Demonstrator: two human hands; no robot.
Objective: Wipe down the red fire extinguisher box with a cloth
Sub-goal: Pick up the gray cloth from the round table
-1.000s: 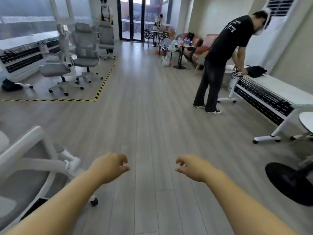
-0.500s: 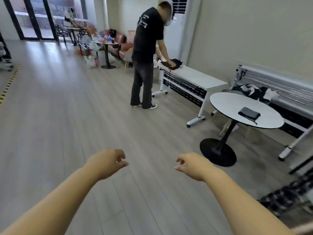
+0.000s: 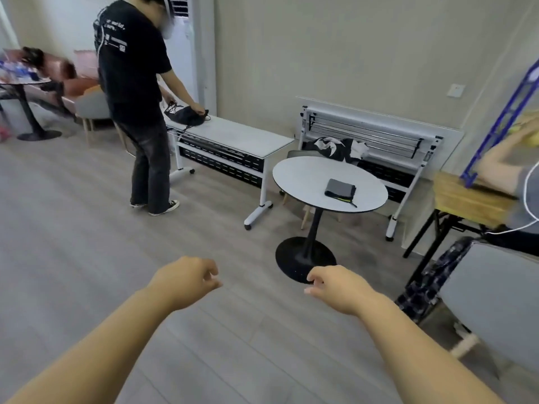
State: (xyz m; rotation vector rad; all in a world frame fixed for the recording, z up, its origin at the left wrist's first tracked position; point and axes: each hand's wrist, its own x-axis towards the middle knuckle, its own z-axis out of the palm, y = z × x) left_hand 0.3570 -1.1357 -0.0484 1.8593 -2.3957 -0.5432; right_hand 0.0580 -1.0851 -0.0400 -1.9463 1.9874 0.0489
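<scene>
**A:** How far along is the task looking?

**B:** Barely starting, I'm judging. The left grip [image 3: 186, 282] and the right grip [image 3: 339, 288] are both hanging out over the wooden floor [image 3: 87, 228], fingers loosely curled and holding nothing.

**A:** And the red fire extinguisher box?

**B:** It isn't showing anywhere, so I can't say where it is sitting relative to either grip. No wiping is showing as done.

**A:** Is any cloth lying around?

**B:** Ahead of the right grip, a round white counter [image 3: 306, 176] is carrying a dark grey folded fabric [image 3: 340, 188] with a yellow-green edge. It may be the cloth, though I'm not telling for sure. It is lying well apart from both grips.

**A:** Is anyone else working nearby?

**B:** Far ahead and left of the left grip, a person in a black T-shirt [image 3: 131, 68] is bending over a long white counter [image 3: 233, 135].

**A:** So what is remaining?

**B:** Everything, I'm reckoning: taking up a cloth, reaching the box and wiping it.
</scene>
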